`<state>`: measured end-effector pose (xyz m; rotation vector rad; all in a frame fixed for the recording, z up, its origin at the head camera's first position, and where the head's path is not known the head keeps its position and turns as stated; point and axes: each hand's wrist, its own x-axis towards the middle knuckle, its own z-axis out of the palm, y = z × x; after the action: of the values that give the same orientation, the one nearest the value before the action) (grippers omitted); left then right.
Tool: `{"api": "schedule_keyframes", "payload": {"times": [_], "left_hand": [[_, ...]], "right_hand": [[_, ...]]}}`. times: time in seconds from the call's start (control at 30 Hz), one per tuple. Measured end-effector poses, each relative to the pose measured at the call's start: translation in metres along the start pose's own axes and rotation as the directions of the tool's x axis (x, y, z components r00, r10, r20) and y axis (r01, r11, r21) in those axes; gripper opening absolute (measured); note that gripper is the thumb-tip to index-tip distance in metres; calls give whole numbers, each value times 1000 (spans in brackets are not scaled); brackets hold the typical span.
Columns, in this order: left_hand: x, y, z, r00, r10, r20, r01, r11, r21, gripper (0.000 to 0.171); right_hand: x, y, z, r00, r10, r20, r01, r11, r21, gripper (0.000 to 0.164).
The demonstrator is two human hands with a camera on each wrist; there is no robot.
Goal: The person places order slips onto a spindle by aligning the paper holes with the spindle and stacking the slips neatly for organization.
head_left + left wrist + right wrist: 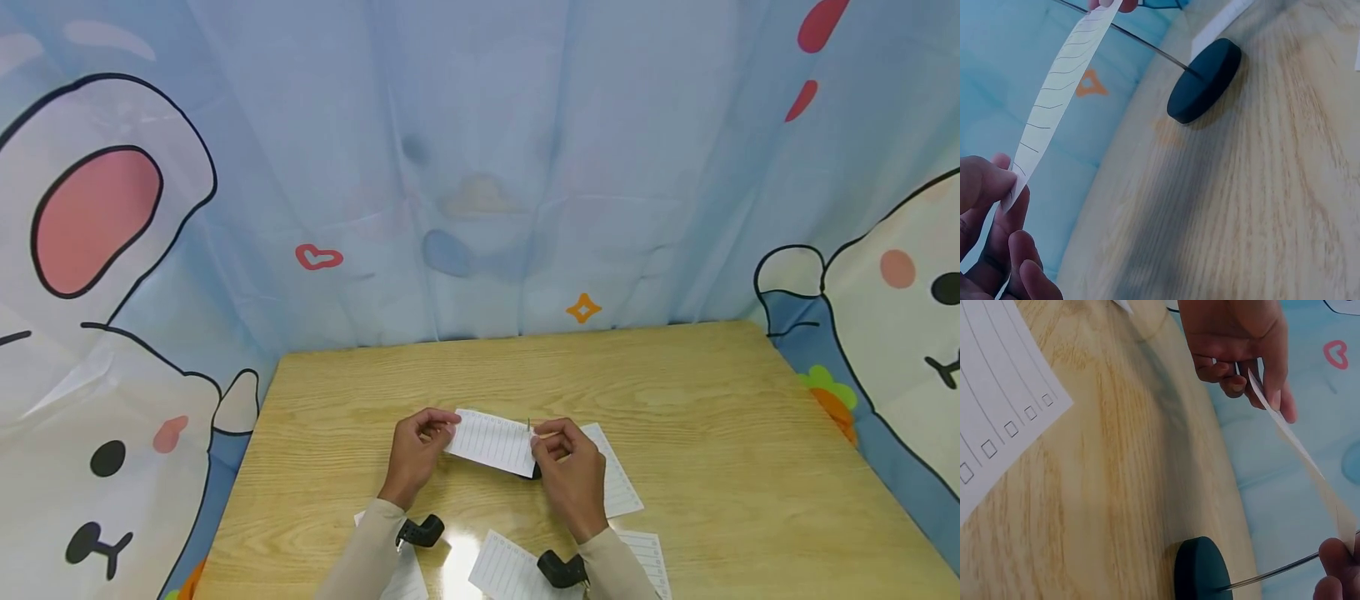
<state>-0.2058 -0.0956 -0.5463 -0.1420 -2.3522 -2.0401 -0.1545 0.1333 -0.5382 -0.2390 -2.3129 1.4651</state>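
Observation:
A lined white paper slip [491, 443] is stretched between both hands above the table. My left hand [418, 454] pinches its left end between thumb and fingers. At the other end, my right hand [573, 471] pinches the slip's right edge. Beside the right fingers is a paper spike, with a round black base [1205, 81] on the table and a thin metal rod [1150, 46]. The rod crosses the slip near its right end; I cannot tell whether it pierces the paper or passes behind it. In the head view, the slip and hand mostly hide the base.
Several loose lined slips lie on the wooden table [337, 400]: one right of the spike [617, 479], others near the front [506, 567]. Small check boxes run along the slip [997, 412] in the right wrist view. A printed blue curtain [480, 125] hangs behind.

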Motion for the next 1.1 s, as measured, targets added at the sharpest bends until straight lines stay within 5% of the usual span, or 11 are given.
{"api": "schedule_keyframes", "payload": {"times": [0.53, 1.1], "left_hand": [[-1, -14, 2, 999, 19, 42, -22, 996, 87, 20], [-1, -23, 7, 1000, -29, 8, 28, 994, 107, 19]], "right_hand": [[-3, 17, 4, 995, 82, 47, -80, 996, -49, 9], [-5, 30, 7, 988, 126, 85, -117, 988, -102, 8]]}}
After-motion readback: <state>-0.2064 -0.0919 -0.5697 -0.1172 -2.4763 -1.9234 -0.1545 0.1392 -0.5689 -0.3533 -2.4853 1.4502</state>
